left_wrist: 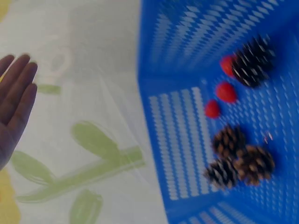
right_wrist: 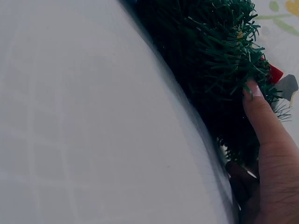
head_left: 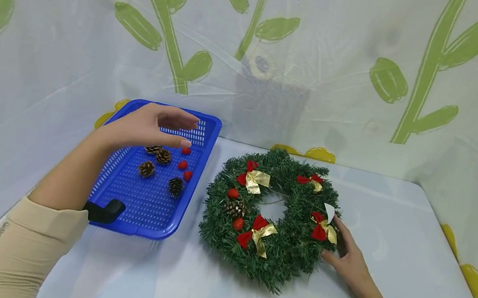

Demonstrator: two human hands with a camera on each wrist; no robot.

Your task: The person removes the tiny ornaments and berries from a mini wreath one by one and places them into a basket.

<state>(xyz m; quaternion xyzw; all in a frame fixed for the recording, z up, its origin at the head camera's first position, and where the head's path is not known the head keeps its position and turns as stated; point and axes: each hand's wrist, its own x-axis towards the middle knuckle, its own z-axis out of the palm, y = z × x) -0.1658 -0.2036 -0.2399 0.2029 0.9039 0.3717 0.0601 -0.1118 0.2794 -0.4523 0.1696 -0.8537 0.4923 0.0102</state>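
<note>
My left hand [head_left: 144,126] hovers over the blue plastic basket [head_left: 142,209], fingers loosely bent and thumb apart, with nothing between them. The left wrist view shows its fingers [left_wrist: 16,93] stretched out beside the basket. Several brown pine cones [head_left: 146,169] and red berries [head_left: 182,165] lie in the basket. On the table rests a green wreath [head_left: 282,260] with red and gold bows [head_left: 257,232], two red berries and a pine cone. My right hand [head_left: 349,263] grips the wreath's right edge; the thumb [right_wrist: 261,116] presses the foliage and the other fingers reach underneath.
The white table [head_left: 399,232] carries the basket at left and the wreath right of it. A small white tag [head_left: 329,213] stands up near the right-hand bow. Pale curtains [head_left: 325,79] printed with green leaves and yellow flowers surround the table.
</note>
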